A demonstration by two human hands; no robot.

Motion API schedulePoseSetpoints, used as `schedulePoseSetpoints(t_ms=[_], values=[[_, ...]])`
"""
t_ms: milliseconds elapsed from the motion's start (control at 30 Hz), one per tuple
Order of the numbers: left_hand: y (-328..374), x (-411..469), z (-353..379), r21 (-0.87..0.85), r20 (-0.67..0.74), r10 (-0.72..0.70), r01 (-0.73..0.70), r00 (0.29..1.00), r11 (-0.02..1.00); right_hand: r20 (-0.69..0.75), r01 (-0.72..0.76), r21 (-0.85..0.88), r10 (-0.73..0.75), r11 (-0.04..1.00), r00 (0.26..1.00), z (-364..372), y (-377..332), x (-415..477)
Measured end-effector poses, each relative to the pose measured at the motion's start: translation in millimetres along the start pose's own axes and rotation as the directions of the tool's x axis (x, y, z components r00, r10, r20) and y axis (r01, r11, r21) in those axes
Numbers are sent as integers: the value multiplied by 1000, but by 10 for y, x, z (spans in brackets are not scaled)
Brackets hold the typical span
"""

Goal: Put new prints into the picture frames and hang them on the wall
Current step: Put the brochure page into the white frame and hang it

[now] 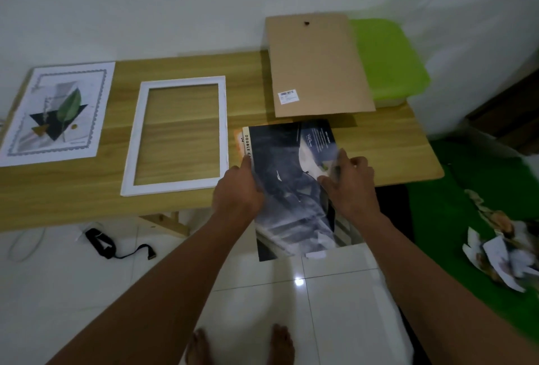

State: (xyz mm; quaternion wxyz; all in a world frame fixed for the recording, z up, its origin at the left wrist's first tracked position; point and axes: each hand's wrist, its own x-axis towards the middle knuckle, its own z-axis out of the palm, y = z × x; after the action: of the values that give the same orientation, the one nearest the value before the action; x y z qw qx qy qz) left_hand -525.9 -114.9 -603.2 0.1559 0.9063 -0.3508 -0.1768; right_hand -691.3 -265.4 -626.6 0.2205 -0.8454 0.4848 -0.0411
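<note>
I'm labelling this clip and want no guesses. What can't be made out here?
Head view only:
Dark print: motion blur smears its image and small text.
Beige strip at its left edge: lettering cut off by the left hand.
Label on the backing board: too small to read.
Green box: partly hidden by the backing board.
Torn paper, right edge: blurred.

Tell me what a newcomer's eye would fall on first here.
The left hand and right hand hold a dark glossy sheet by its side edges, over the near edge of the wooden table. Left of it lies an empty white frame, with a leaf print at the table's far left. A brown backing board rests behind, partly over a bright green lid.
</note>
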Motion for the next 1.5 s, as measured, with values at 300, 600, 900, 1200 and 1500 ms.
schedulePoseSetpoints(t_ms=[300,600,900,1200,1500], values=[[11,22,119,309,31,124,-128,992,943,106,247,-256,-227,935,968,61,-1,53],[36,115,172,434,41,215,-211,976,876,112,235,-281,-211,930,971,11,2,128],[38,171,170,524,32,236,-218,971,823,132,209,-299,-177,931,975,-25,-27,184],[76,176,79,473,4,235,-209,972,856,139,225,-266,-193,937,971,-82,-169,193],[-324,104,-485,268,-85,162,-134,983,954,224,302,-148,-266,942,938,-181,-889,71]])
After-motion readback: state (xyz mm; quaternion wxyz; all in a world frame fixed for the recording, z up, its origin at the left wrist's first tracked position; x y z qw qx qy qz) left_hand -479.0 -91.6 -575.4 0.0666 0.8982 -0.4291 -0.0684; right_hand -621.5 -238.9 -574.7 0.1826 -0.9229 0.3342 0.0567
